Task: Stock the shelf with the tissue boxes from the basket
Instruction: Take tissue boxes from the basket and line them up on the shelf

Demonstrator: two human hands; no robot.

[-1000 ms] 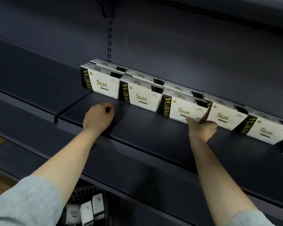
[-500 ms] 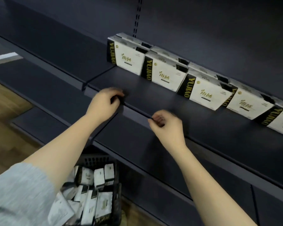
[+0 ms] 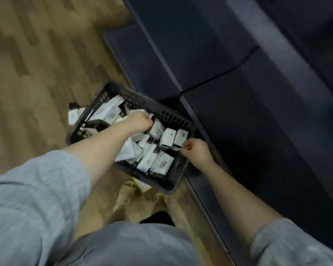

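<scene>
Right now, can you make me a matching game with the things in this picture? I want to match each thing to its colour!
Things:
1. basket
2. floor
3. tissue boxes
4. sleeve

Colours:
A. grey
B. mostly white
C. black
D. brown wood

Right pairs: 1-C, 2-D, 3-B, 4-A.

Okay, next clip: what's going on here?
A person in grey sleeves is bent over a dark plastic basket of white tissue boxes on the wood-look floor beside a dark, bare shelf. The left hand and the right hand each reach among the boxes, fingers curled. Nothing is lifted clear.
</scene>
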